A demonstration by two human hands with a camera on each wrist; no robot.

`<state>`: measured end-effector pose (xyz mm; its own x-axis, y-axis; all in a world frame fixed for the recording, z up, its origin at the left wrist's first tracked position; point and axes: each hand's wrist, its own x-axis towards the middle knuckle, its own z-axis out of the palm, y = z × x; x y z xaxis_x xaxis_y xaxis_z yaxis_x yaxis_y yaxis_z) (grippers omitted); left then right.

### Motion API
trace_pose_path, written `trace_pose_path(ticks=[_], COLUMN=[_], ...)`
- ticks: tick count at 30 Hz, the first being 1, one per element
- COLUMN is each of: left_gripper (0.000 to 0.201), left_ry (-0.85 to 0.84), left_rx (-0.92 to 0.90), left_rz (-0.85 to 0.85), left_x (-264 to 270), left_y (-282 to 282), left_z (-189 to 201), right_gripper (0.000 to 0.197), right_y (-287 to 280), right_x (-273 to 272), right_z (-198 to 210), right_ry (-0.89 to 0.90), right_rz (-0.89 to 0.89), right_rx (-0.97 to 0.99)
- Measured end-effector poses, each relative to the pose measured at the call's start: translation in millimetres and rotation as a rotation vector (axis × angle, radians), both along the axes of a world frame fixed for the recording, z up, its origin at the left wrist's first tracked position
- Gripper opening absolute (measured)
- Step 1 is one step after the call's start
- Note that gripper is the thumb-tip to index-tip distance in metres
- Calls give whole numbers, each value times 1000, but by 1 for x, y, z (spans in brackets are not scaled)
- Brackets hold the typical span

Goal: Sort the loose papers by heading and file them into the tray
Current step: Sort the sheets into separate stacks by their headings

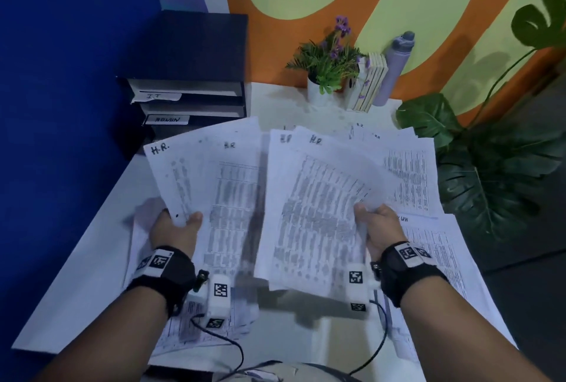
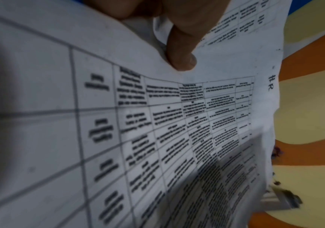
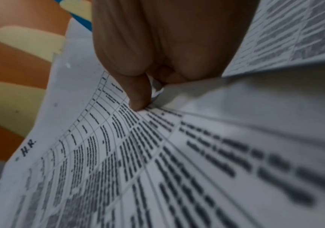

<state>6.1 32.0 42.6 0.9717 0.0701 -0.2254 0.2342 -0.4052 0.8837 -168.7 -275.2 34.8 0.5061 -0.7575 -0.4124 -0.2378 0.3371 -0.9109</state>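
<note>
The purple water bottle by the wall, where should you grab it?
Grab the purple water bottle around its smooth middle, coming from its right side. It leans against the books on its left, so that side is blocked, and its lid looks lumpier.

The printed rows on the left sheaf [image 1: 211, 185] and the right sheaf [image 1: 309, 207] are too blurred to read (only the handwritten "H.R." headings come through). The held sheets hide the fingers of the left hand [image 1: 171, 228] and right hand [image 1: 382, 222], and the lowest tier of the tray [image 1: 190, 96]. Both wrist views cut the pages off at their edges.
</note>
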Motion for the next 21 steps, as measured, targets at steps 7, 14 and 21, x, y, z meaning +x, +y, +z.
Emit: trace_pose_path(ticks=[7,14,21], left_gripper=[6,7,8], left_ry=[84,136,207], left_rx=[-180,-190,-170], left_rz=[-57,-60,-195], left_x=[-21,-16,-19], left_y=[-26,-26,-32], left_z=[-2,-11,-3], right_gripper=[9,26,38], right_y=[32,29,25], right_x=[12,8,5], right_z=[-9,-3,-2], right_ry=[-74,-158,-276], right_rz=[119,177,218], right_rx=[54,42,91])
